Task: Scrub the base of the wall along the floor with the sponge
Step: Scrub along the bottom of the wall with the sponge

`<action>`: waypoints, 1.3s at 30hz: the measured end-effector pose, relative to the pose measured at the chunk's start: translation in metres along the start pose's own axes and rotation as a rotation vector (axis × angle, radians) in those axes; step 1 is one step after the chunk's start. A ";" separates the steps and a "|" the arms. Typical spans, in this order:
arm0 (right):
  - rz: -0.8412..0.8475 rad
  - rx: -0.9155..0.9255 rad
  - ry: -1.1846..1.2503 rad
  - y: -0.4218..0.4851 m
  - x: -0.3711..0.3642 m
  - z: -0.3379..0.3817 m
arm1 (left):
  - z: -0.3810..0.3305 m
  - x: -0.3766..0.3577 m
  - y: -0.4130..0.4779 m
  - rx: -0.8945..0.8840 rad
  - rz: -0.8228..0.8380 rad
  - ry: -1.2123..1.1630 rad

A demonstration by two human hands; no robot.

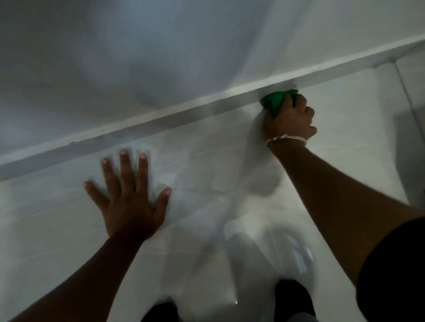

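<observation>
Gripping a crumpled green sponge (276,102), the right hand (291,120) presses it against the white skirting strip (160,115). Left hand (130,201) lies flat, fingers spread wide, on the glossy white floor (47,227) below that strip.

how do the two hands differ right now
The left hand lies flat on the floor with fingers spread and holds nothing; the right hand is curled around the green sponge at the wall base. The right wrist wears a bracelet; the left is bare. Both reach forward from bare forearms.

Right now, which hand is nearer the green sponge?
Right. The right hand grips the green sponge against the base of the wall. The left hand lies flat on the floor, well apart from it.
</observation>
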State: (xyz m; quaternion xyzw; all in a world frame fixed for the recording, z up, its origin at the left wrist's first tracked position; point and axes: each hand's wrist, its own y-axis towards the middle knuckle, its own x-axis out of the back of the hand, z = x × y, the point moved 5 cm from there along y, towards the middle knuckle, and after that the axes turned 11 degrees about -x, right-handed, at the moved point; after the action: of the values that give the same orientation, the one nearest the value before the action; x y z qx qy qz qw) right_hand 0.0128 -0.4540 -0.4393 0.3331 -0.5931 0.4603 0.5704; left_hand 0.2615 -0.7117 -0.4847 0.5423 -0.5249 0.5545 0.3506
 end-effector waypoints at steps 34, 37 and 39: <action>0.108 -0.411 0.589 -0.005 0.031 0.007 | 0.003 -0.003 0.001 -0.001 0.014 -0.010; 0.046 -0.322 0.345 0.037 0.030 -0.011 | 0.002 -0.005 0.000 0.004 0.007 0.015; 0.061 -0.273 0.241 0.032 0.019 -0.004 | 0.002 -0.005 0.000 0.003 0.009 0.031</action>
State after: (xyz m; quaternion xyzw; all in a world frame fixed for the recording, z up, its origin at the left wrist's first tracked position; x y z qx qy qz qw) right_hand -0.0176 -0.4366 -0.4264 0.1768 -0.5871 0.4291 0.6633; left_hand 0.2625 -0.7125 -0.4901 0.5317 -0.5211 0.5653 0.3551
